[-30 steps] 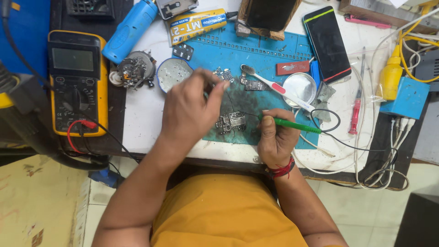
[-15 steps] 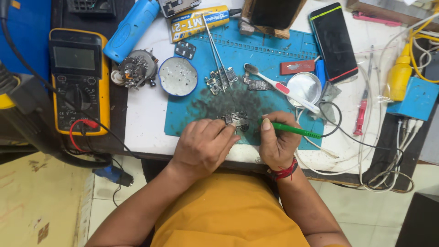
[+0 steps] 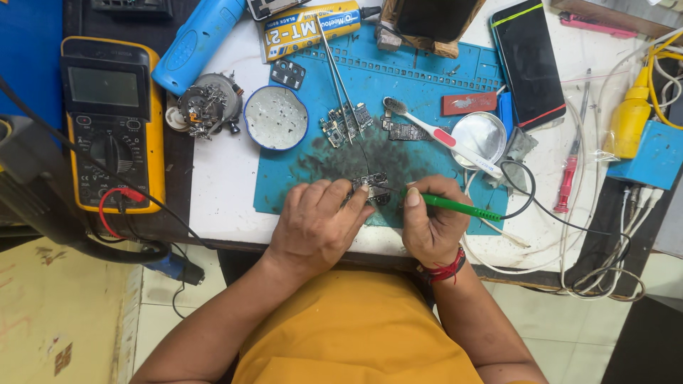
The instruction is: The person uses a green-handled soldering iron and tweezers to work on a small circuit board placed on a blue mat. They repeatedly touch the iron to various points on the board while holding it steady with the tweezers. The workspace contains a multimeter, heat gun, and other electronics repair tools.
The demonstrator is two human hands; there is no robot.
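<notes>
- Head view: the left hand (image 3: 318, 226) lies palm down on the blue mat (image 3: 427, 78), fingers pressing a small board (image 3: 371, 186) at the mat's near edge.
- The right hand (image 3: 429, 224) is curled tight around a green iron (image 3: 455, 207), its tip pointing left at the board; the hands sit close, the board between them.
- A yellow-and-blue tube (image 3: 313, 27) lies at the mat's far edge.
- A yellow meter (image 3: 112, 121) lies far left.

You sit at an electronics repair bench: a stained blue silicone work mat (image 3: 427, 78), a yellow-cased digital multimeter (image 3: 114, 124), small bare circuit boards (image 3: 346, 124) and slim metal tweezers (image 3: 334, 71) crowd the white tabletop (image 3: 220, 185).
</notes>
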